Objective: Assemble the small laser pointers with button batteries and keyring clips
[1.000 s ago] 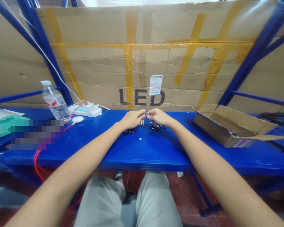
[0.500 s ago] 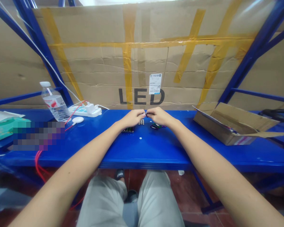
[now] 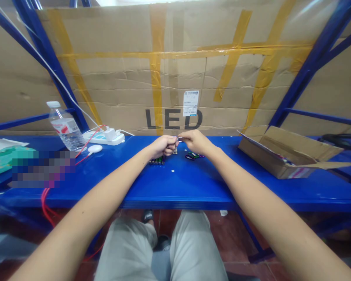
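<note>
My left hand (image 3: 164, 145) is closed, its fingers curled around a small part, above the back half of the blue table (image 3: 175, 187). My right hand (image 3: 195, 141) meets it from the right, thumb and fingers pinched together. Between the fingertips shows a small shiny piece (image 3: 179, 139), too little visible to name. Below my left hand lies a row of several dark, slim tubes (image 3: 157, 160) with shiny ends. Small silvery pieces (image 3: 176, 151) sit partly hidden under the hands. Under my right hand rest several purple and green carabiners (image 3: 190, 156).
An open cardboard box (image 3: 283, 156) stands at the right. To the left are a water bottle (image 3: 64, 127), a white power strip (image 3: 117, 139), a white round device (image 3: 95, 149), red cables (image 3: 45, 203) and a green packet (image 3: 8, 156). A large taped carton (image 3: 119, 86) walls off the back.
My left hand has rolled into a tighter fist around the small part, uncovering more of the tubes. My right fingers remain at the piece. The view has shifted slightly.
</note>
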`<state>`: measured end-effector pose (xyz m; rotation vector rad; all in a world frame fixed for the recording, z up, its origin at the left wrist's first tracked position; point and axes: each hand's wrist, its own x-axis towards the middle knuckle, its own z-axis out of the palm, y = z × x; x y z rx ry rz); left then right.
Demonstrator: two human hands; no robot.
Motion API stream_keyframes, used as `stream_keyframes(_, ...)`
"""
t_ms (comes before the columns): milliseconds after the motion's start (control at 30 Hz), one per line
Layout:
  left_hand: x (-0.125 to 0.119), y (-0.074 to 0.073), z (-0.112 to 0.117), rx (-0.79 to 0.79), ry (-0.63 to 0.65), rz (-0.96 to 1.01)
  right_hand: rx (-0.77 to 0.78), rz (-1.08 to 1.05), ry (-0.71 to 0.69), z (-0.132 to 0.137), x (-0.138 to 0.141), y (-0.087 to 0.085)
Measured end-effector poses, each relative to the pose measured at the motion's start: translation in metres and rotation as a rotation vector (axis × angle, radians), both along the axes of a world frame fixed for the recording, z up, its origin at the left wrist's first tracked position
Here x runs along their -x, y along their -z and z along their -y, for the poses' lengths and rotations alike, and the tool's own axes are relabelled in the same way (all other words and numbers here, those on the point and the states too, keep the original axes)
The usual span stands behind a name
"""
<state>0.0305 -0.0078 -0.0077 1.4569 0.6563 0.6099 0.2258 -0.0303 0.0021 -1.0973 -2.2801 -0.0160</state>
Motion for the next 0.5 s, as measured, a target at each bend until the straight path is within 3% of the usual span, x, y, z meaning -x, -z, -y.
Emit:
stream_keyframes(133, 0.0032, -0.0003, -0.0024, 0.147, 0.054, 0.065, -0.117, -0.015, -0.026, -0.0038, -0.001, 0.0022)
stream_keyframes(267, 0.0041, -0.0013, -0.0041, 0.144, 0.044, 0.128, -0.118, -0.025, -0.018, -0.0033, -0.0011, 0.0024)
stream_keyframes(400, 0.0041, -0.0058, -0.0042, 0.042, -0.075, 0.09, -0.092, -0.053, 0.001, -0.0021, -0.0024, 0.0019)
stream_keyframes(500, 0.0073, -0.0052, -0.0094, -0.183, -0.253, -0.08, -0.066, -0.078, 0.065, -0.0044, -0.0056, 0.0031)
